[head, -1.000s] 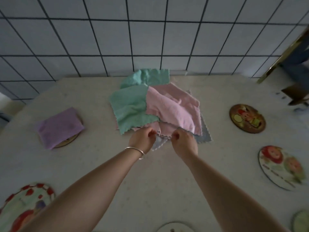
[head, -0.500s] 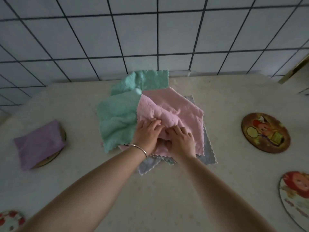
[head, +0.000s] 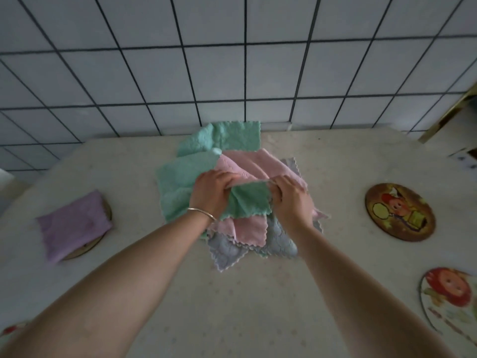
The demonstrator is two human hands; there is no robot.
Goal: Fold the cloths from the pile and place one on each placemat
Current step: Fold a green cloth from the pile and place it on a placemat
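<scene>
A pile of cloths in green, pink and grey lies at the middle back of the table. Both hands are over it. My left hand and my right hand each grip an upper corner of a green cloth, which hangs between them above the pile. A folded purple cloth lies on a round placemat at the left. A bare brown cartoon placemat sits at the right, and another placemat with a red figure lies nearer, at the right edge.
A tiled wall rises right behind the pile. A sliver of a red-patterned placemat shows at the lower left edge. A gold-framed piece of furniture stands at the far right.
Both hands went from the near edge of the pile onto its top, then lifted a green cloth by its corners. The camera has moved closer.
</scene>
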